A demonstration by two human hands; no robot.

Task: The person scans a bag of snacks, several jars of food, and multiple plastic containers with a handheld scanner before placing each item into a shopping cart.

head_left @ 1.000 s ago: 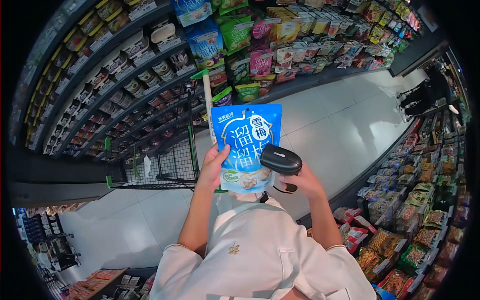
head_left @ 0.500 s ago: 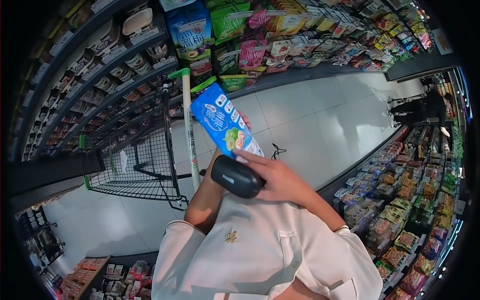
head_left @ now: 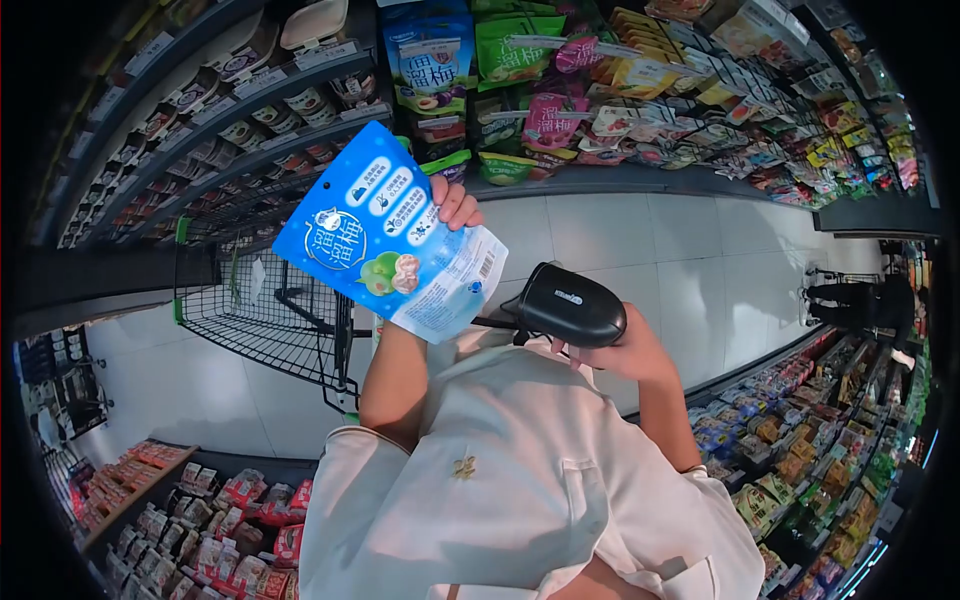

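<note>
My left hand [head_left: 456,203] is closed around the right edge of a blue snack pouch [head_left: 400,255], its fingers showing on the printed back and the rest of it hidden behind. The pouch is tilted, with pictures of green plums and a barcode near its lower right corner. In my right hand [head_left: 640,345] is a black handheld barcode scanner [head_left: 570,305], its rounded top facing up. It sits right of the pouch, close to my chest, apart from the pouch's printed face. Most of my right fingers are hidden beneath it.
A wire shopping cart [head_left: 265,320] with green corners stands to the left, partly behind the pouch. Hanging snack bags [head_left: 430,65] fill the shelf ahead, with tubs [head_left: 240,50] at upper left. More packaged snacks [head_left: 790,440] line the right. A person in dark clothes [head_left: 870,305] is farther off.
The blue pouch has moved left and turned so its back faces me more fully. My right hand has drawn the scanner to the right, away from the pouch. The view has shifted slightly.
</note>
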